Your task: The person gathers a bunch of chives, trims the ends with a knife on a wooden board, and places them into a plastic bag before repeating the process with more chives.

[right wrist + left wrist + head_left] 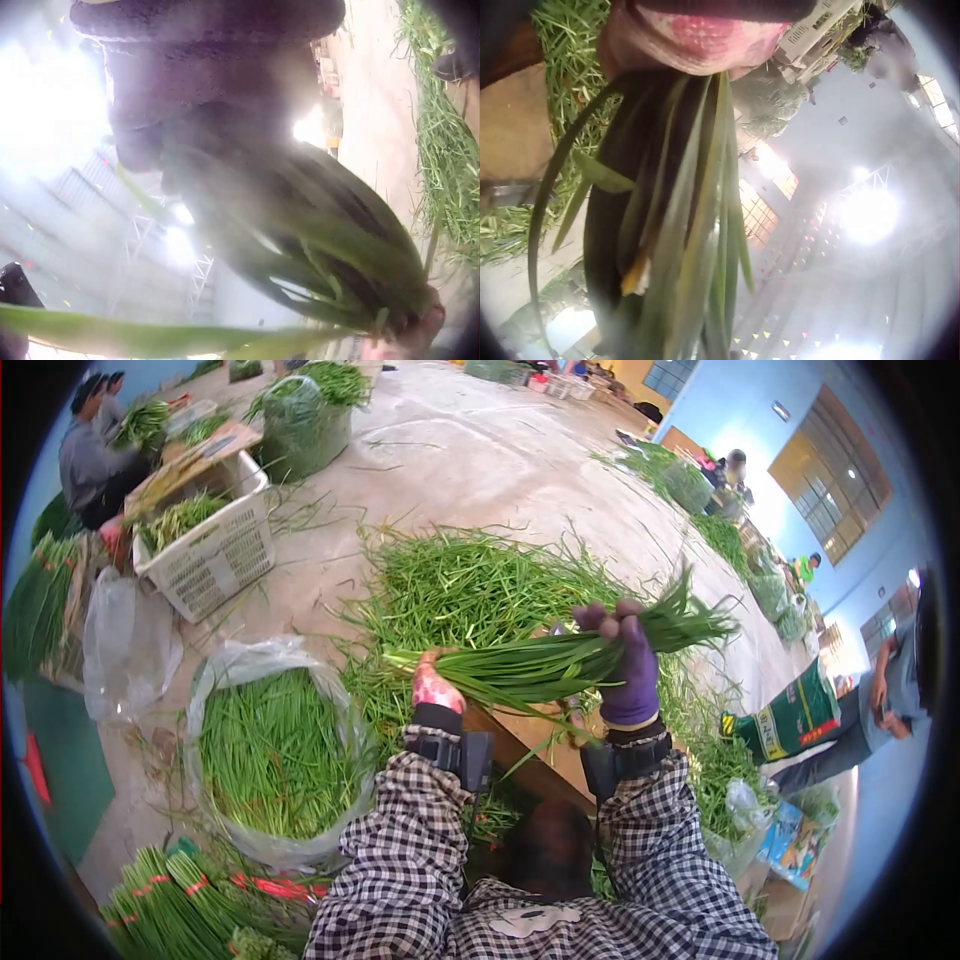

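A loose bunch of garlic chives [540,670] stretches level between my two hands, pale stem ends to the left and leafy tips to the right. Near the stems, my left hand [438,685], in a pink and white glove, grips the bunch. My right hand [632,678], in a purple glove, holds it close to the leaf tips, fingers curled round the leaves. From the left wrist, long leaves [682,225] spread away below the glove, one of them yellowed. Behind the bunch lies a heap of loose chives [460,585]. A wooden board [525,750] shows beneath my hands.
A plastic bag [205,685] full of chives stands at left, with red-banded bundles [165,895] in front. Further back are a white crate [215,565] and a stuffed bag [305,435]. At right, a person stands beside a green sack [795,715]. Others sit far off.
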Demonstrator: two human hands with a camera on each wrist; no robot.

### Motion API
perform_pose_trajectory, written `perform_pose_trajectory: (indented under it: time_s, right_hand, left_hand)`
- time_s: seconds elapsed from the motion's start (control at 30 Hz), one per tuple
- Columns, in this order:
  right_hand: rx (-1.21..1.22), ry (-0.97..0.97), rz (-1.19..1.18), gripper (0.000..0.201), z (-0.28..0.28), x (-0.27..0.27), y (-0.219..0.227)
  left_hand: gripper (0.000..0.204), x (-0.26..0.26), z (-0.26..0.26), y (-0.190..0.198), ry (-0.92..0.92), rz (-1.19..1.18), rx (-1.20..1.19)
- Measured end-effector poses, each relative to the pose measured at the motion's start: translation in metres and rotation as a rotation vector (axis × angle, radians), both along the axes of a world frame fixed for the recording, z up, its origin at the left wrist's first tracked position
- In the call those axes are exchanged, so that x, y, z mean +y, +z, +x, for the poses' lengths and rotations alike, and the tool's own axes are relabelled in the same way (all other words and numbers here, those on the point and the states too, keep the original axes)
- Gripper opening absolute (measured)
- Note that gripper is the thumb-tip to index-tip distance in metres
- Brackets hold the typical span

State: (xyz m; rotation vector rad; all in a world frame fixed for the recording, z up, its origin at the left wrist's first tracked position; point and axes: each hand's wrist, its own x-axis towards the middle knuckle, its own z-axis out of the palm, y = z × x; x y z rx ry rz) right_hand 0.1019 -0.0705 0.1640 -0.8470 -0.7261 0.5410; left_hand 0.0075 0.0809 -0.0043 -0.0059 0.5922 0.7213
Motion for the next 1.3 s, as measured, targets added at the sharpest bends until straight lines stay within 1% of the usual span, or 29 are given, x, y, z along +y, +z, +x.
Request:
perform_pose_trajectory:
  time_s: [0.07,0.1,0.13,0.2,0.27,0.3,0.37,0.4,0.43,0.47,0.53,0.57,0.6,0.67,0.7,0.73,0.77,0.8,0.83,0.87,0.9,0.93,0.97,1.0,1.07,1.1,1.13,1.2,1.3]
  right_hand:
    - [0.027,-0.039,-0.026,0.037,0.014,0.003,0.0]
    - [-0.024,-0.22,-0.12,0.033,-0.002,0.011,0.02]
    - [-0.025,-0.217,-0.129,0.033,-0.002,0.014,0.032]
    - [-0.237,-0.317,-0.23,0.033,0.009,0.013,0.057]
    - [-0.292,-0.385,-0.22,0.032,0.014,0.015,0.091]
    - [-0.352,-0.382,-0.207,0.032,0.016,0.014,0.108]
    - [-0.455,-0.346,-0.197,0.03,0.02,0.009,0.136]
    - [-0.497,-0.313,-0.196,0.029,0.02,0.007,0.144]
    - [-0.614,-0.31,-0.287,0.028,0.018,0.006,0.144]
    - [-0.561,-0.352,-0.329,0.026,0.017,0.013,0.125]
    - [-0.714,-0.201,-0.616,0.022,0.051,0.024,0.042]
    - [-0.81,-0.117,-0.748,0.021,0.069,0.03,0.001]
    - [-0.589,-0.131,-0.675,0.018,0.044,0.035,0.015]
    - [-0.485,-0.292,-0.364,0.017,0.071,0.03,0.023]
    - [-0.3,-0.287,-0.287,0.013,0.054,0.026,0.042]
    - [-0.293,-0.295,-0.291,0.013,0.047,0.026,0.04]
    - [-0.64,-0.174,-0.591,0.013,0.039,0.026,0.037]
    - [-0.981,-0.04,-0.886,0.014,0.036,0.025,0.037]
    - [-0.772,-0.154,-0.429,0.013,0.079,0.02,0.009]
    - [-0.749,-0.239,-0.437,0.014,0.089,0.018,0.017]
    - [-0.723,-0.322,-0.446,0.017,0.098,0.015,0.025]
    - [-0.225,-0.22,-0.365,0.018,0.062,0.015,0.053]
    - [-0.505,-0.055,-0.695,0.016,0.078,0.014,0.037]
    - [-0.884,-0.031,-0.851,0.015,0.069,0.018,0.036]
    - [-0.601,-0.106,-0.33,0.015,0.086,0.023,0.024]
    - [-0.418,-0.284,-0.442,0.016,0.071,0.033,0.034]
    - [-0.481,-0.119,-0.842,0.017,0.052,0.035,0.048]
    - [-0.849,-0.037,-0.608,0.019,0.054,0.047,0.032]
    - [-0.493,0.123,-0.482,0.019,0.007,0.07,0.053]
  left_hand:
    - [0.035,-0.009,0.008,0.0,-0.055,-0.015,0.031]
    - [0.039,-0.016,0.001,0.019,-0.128,0.015,0.054]
    - [0.042,-0.021,-0.004,0.031,-0.207,0.047,0.073]
    - [0.05,-0.017,0.002,0.012,-0.274,0.13,0.074]
    - [0.059,-0.004,-0.002,0.003,-0.265,0.552,0.417]
    - [0.057,0.005,-0.002,-0.008,-0.251,0.658,0.511]
    - [0.053,0.024,-0.003,-0.029,-0.217,0.856,0.729]
    - [0.052,0.026,-0.01,-0.006,-0.135,0.762,0.722]
    - [0.051,0.028,-0.018,0.018,-0.048,0.673,0.713]
    - [0.055,0.026,-0.023,0.04,0.102,0.431,0.546]
    - [0.062,0.027,-0.02,0.022,0.142,0.502,0.51]
    - [0.049,0.023,-0.021,0.025,0.157,0.456,0.488]
    - [0.036,0.026,-0.021,0.03,0.186,0.416,0.462]
    - [0.033,0.027,-0.027,0.032,0.241,0.451,0.45]
    - [0.03,0.024,-0.03,0.032,0.273,0.494,0.429]
    - [0.027,0.024,-0.027,0.034,0.307,0.543,0.396]
    - [0.032,0.033,-0.025,0.023,0.273,0.582,0.378]
    - [0.032,0.03,-0.024,0.036,0.257,0.596,0.372]
    - [0.035,0.028,-0.024,0.058,0.202,0.547,0.426]
    - [0.038,0.028,-0.028,0.069,0.158,0.485,0.488]
    - [0.042,0.03,-0.034,0.049,0.204,0.519,0.192]
    - [0.042,0.027,-0.035,0.047,0.196,0.513,0.206]
    - [0.038,0.026,-0.03,0.048,0.238,0.647,0.182]
    - [0.035,0.026,-0.025,0.058,0.279,0.791,0.14]
    - [0.031,0.025,-0.027,0.076,0.243,0.776,0.063]
    - [0.052,0.018,-0.027,0.085,0.14,0.927,0.126]
    - [0.074,0.009,-0.028,0.094,0.019,1.082,0.189]
    - [0.091,-0.007,-0.03,0.111,-0.07,1.555,0.509]
    - [0.082,-0.028,-0.016,0.106,-0.079,1.617,0.412]
